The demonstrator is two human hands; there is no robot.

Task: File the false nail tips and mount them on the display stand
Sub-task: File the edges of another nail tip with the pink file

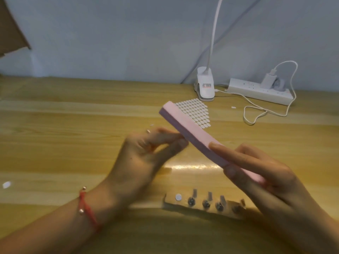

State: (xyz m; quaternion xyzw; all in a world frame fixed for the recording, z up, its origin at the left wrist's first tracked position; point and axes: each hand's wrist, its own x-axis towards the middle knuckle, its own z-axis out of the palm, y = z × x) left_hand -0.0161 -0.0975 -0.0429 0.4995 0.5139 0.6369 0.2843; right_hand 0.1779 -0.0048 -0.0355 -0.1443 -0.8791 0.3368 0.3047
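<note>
My right hand [260,173] grips the near end of a long pink and purple buffer block [185,127], which slants up and to the left over the desk. My left hand [146,153] is blurred; its thumb and fingertips are pinched together right against the block's purple side, and whatever they hold is too small and blurred to make out. A clear display stand [203,203] lies near the front edge, below my hands, with several small metal-based holders and one white round pad on it.
A sheet of white oval adhesive tabs [197,111] lies behind the block. A white clip lamp [205,87], a power strip [260,90] with a charger and a looping cable [256,114] sit at the back right. Loose white bits [7,184] dot the wooden desk.
</note>
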